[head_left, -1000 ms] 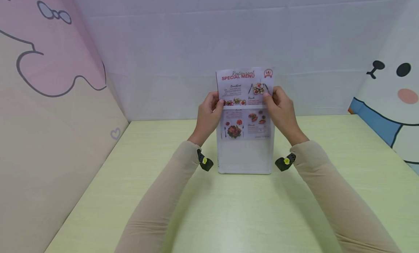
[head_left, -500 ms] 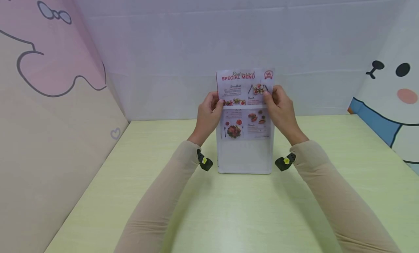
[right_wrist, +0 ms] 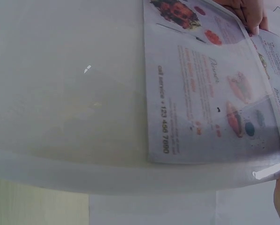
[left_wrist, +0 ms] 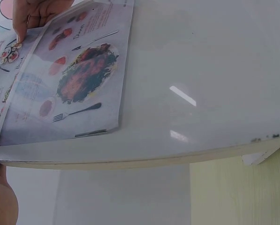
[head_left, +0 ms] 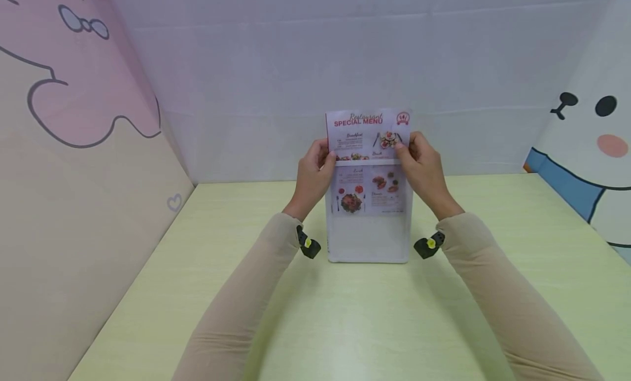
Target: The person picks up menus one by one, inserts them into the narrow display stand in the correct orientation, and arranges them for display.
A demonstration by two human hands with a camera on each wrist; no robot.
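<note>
At the grip, left: left hand (head_left: pixel 313 175) pinched the left edge of the clear sleeve (head_left: pixel 368 236), thumb on the front face, fingers curled behind it.
At the grip, right: right hand (head_left: pixel 425 170) pinched the right edge of the sleeve at the same height, thumb in front, fingers curled behind.
Menu sheet: menu (head_left: pixel 368 162), headed "SPECIAL MENU", sat partly inside the sleeve; its upper part stood above the sleeve's top edge, its lower part showed through the clear front.
Sleeve position: upright, bottom edge on or just above the worktop (head_left: pixel 345 326); contact could not be told. Held between both hands, near the middle of the worktop and toward the back wall.
Left wrist view: menu (left_wrist: pixel 69 79) lay behind the glossy sleeve face (left_wrist: pixel 200 93); fingertips of the other hand (left_wrist: pixel 36 11) showed at the far edge.
Right wrist view: printed phone line and food pictures of the menu (right_wrist: pixel 210 93) read through the sleeve (right_wrist: pixel 69 84); the other hand's fingertips (right_wrist: pixel 245 11) gripped the far edge.
Arms: both in beige sleeves, a small black device at each wrist.
Surroundings: pale green worktop; white back wall; cartoon panels left and right.
</note>
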